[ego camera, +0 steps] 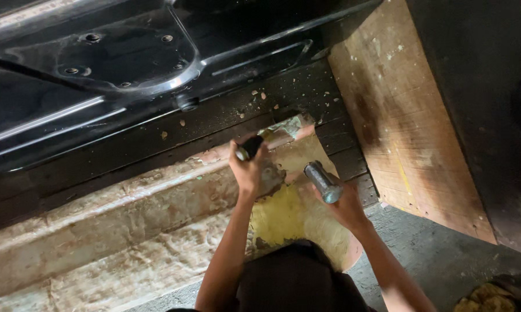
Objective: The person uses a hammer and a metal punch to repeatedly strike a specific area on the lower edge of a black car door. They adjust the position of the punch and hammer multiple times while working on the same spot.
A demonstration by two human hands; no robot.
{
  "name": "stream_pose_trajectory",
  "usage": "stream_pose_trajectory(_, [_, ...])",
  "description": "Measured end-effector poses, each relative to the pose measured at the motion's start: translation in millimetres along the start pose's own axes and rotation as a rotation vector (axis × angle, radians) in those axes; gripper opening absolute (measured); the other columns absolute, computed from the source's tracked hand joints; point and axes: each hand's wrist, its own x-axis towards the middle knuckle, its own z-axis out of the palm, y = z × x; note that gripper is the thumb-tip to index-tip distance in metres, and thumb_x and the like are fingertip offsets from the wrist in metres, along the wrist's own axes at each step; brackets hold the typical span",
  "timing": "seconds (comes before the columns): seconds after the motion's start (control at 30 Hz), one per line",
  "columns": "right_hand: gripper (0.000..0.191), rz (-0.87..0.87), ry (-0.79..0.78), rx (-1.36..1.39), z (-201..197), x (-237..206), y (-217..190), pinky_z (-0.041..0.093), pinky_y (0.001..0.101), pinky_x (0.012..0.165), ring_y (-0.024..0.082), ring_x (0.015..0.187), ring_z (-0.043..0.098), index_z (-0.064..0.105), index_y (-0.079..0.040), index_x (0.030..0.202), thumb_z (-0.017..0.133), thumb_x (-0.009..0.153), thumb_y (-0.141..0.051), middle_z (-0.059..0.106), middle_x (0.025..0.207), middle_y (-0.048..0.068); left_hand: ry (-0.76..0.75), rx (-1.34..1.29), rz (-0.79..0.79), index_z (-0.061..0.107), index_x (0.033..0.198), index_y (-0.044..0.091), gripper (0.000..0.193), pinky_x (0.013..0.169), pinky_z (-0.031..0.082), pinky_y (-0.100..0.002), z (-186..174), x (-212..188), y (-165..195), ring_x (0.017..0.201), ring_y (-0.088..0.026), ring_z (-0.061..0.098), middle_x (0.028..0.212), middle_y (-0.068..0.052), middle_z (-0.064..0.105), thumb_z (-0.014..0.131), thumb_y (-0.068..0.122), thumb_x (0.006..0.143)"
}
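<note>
1. While the left hand (pixel 247 167) was closed round a short dark tool (pixel 250 147), its tip seemed to be pressed against the worn sill (pixel 156 196) just beyond the knuckles; whether it was a chisel or a punch could not be told.
2. Just to the right of it, the right hand (pixel 344 205) gripped a metal cylinder (pixel 323 181), held raised and angled toward the left hand, apart from the dark tool.
3. Judged from that pose, the step in hand was striking or chipping: the cylinder served as the hammer, the dark tool as the point set on the work.
4. Under both hands lay a yellow patch (pixel 283 216) of filler or paint on the sill, with flaked grey and pink coating running off to the left.
5. Beyond the hands, chips (pixel 260 95) lay scattered on a dark ribbed floor (pixel 225 118), and farther still sat a glossy black panel (pixel 127 58) with bolt holes.
6. To the right of the hands leaned a wooden board (pixel 399 115).
7. The next move probably called for a steady tool tip and a square blow, well clear of the left fingers.
</note>
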Motion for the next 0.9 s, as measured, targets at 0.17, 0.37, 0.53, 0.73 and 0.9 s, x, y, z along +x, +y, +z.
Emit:
stream_pose_trajectory(0.17, [0.031, -0.015, 0.042, 0.009, 3, 3, -9, 0.056, 0.0347, 0.068, 0.018, 0.076, 0.071, 0.072, -0.002, 0.114, 0.075, 0.091, -0.022, 0.076, 0.088, 0.009, 0.046, 0.188, 0.242, 0.057, 0.106, 0.002, 0.035, 0.085, 0.056, -0.031, -5, -16, -9, 0.096, -0.015, 0.062, 0.107, -0.011, 0.074, 0.085, -0.001, 0.085])
stream_pose_trajectory(0.37, [0.037, 0.051, 0.032, -0.024, 3, 4, -19, 0.056, 0.0339, 0.065, 0.014, 0.074, 0.07, 0.072, -0.003, 0.119, 0.075, 0.088, -0.022, 0.076, 0.087, 0.008, -0.148, 0.131, 0.234, 0.057, 0.122, 0.006, 0.047, 0.094, 0.06, -0.032, 1, -14, -1, 0.105, -0.019, 0.071, 0.114, -0.011, 0.072, 0.082, -0.001, 0.083])
stream_pose_trajectory(0.53, [0.034, -0.035, 0.042, -0.008, 3, 0, -17, 0.056, 0.0332, 0.069, 0.015, 0.079, 0.071, 0.072, -0.002, 0.118, 0.075, 0.09, -0.021, 0.076, 0.091, 0.009, -0.459, 0.176, 0.391, 0.058, 0.119, 0.01, 0.045, 0.102, 0.055, -0.036, -4, -12, 18, 0.12, -0.025, 0.067, 0.126, -0.011, 0.07, 0.08, -0.006, 0.083])
stream_pose_trajectory(0.73, [0.042, 0.085, -0.02, -0.019, 8, -8, -10, 0.059, 0.0338, 0.07, 0.018, 0.085, 0.074, 0.069, -0.003, 0.125, 0.076, 0.088, -0.021, 0.076, 0.102, 0.012, -0.596, 0.42, 0.508, 0.067, 0.107, 0.008, 0.038, 0.096, 0.053, -0.04, 7, -10, 23, 0.109, -0.029, 0.067, 0.113, -0.011, 0.07, 0.075, -0.008, 0.073])
stream_pose_trajectory(0.9, [0.048, -0.061, -0.066, -0.094, 8, -11, -6, 0.061, 0.032, 0.062, 0.017, 0.078, 0.076, 0.065, -0.001, 0.128, 0.077, 0.084, -0.016, 0.077, 0.1, 0.014, -0.613, 0.415, 0.658, 0.068, 0.098, 0.006, 0.023, 0.094, 0.052, -0.04, 20, -4, 19, 0.103, -0.028, 0.066, 0.107, -0.008, 0.071, 0.082, 0.002, 0.08])
